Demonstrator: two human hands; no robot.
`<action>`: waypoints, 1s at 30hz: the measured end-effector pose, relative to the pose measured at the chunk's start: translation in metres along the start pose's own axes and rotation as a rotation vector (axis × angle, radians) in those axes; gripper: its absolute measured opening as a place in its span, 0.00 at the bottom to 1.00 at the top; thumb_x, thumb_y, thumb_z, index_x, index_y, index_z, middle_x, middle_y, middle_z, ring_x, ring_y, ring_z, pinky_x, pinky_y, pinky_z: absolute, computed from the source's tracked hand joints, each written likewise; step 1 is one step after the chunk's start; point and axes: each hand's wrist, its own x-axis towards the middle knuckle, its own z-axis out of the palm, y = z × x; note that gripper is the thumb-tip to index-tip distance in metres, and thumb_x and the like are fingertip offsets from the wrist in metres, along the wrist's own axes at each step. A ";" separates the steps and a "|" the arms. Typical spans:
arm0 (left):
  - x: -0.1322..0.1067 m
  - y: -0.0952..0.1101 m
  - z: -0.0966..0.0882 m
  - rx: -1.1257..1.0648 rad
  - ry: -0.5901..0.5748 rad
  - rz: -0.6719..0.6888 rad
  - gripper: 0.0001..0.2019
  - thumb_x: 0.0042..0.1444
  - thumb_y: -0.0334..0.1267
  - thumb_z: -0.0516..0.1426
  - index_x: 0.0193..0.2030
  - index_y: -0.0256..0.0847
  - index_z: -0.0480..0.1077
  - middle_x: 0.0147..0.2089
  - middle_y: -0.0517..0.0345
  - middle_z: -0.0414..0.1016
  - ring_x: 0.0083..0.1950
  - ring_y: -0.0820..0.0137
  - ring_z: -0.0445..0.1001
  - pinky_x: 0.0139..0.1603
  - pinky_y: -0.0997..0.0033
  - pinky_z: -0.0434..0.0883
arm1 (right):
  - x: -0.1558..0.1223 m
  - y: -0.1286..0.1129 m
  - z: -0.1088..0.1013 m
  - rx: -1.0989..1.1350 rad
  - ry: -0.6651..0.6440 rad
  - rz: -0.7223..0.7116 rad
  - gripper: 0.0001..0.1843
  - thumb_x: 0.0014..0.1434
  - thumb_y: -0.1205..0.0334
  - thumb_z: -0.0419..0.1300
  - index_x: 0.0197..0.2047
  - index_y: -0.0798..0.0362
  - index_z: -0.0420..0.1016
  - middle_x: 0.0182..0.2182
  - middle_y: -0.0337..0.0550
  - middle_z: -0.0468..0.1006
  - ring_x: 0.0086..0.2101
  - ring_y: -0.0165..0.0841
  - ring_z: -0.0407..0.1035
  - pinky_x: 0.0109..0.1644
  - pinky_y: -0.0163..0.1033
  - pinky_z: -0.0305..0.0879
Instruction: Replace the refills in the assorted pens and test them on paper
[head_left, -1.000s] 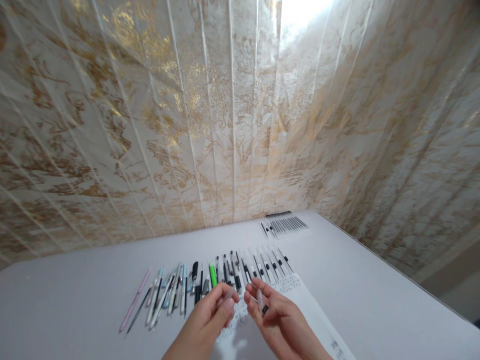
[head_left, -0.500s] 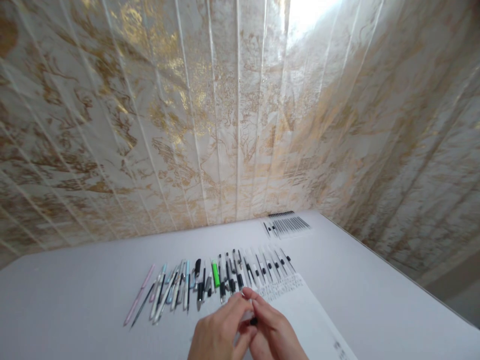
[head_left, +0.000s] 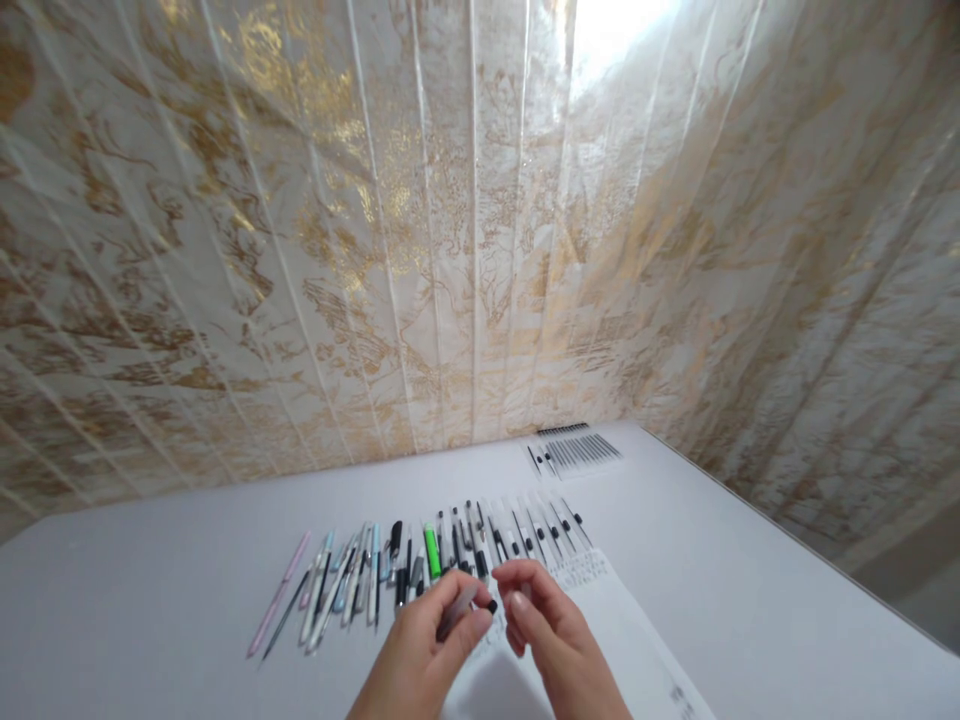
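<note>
My left hand is closed around a translucent pen barrel. The barrel's black end pokes out beyond the thumb toward the other hand. Close on the right, my right hand has its fingers curled in and its thumb against them; whether something small sits between them is hard to make out. A narrow gap separates the two hands. Both are above a white sheet with writing. Just beyond the fingers lie a bright green pen or highlighter and several black and clear pen parts.
Several pastel and clear pens with dark refills lie on the white table at left, a pink pen outermost. Right of centre are clear barrels with refills. Farther back sit neatly lined-up refills. A gold-patterned curtain hangs behind.
My hands were together, with a black piece between them; now they have moved apart. The barrel with its black end now shows in my left hand.
</note>
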 end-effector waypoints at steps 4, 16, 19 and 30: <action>0.003 -0.001 -0.007 -0.051 -0.086 0.059 0.21 0.60 0.58 0.52 0.33 0.40 0.65 0.29 0.67 0.55 0.32 0.72 0.57 0.33 0.74 0.57 | -0.004 -0.019 -0.001 -0.408 -0.146 -0.188 0.16 0.61 0.46 0.59 0.41 0.49 0.79 0.34 0.42 0.74 0.33 0.34 0.65 0.39 0.38 0.60; -0.004 0.005 -0.009 0.306 -0.177 0.090 0.14 0.65 0.47 0.45 0.36 0.43 0.67 0.38 0.59 0.73 0.40 0.67 0.71 0.41 0.73 0.62 | -0.004 -0.044 -0.009 -0.707 -0.129 -0.197 0.06 0.61 0.61 0.57 0.39 0.50 0.76 0.32 0.39 0.74 0.26 0.29 0.62 0.31 0.32 0.59; -0.002 -0.003 -0.006 0.357 -0.179 0.111 0.13 0.65 0.46 0.45 0.36 0.44 0.65 0.37 0.59 0.72 0.39 0.67 0.71 0.39 0.74 0.62 | -0.005 -0.045 -0.005 -0.718 -0.174 -0.197 0.06 0.60 0.63 0.57 0.37 0.51 0.76 0.30 0.38 0.73 0.25 0.28 0.60 0.29 0.32 0.58; -0.003 0.010 -0.012 0.380 -0.222 0.142 0.11 0.65 0.40 0.47 0.34 0.42 0.65 0.36 0.59 0.71 0.39 0.67 0.70 0.40 0.73 0.62 | -0.004 -0.044 -0.007 -0.826 -0.237 -0.266 0.09 0.62 0.59 0.57 0.37 0.52 0.77 0.28 0.41 0.75 0.24 0.29 0.63 0.28 0.33 0.59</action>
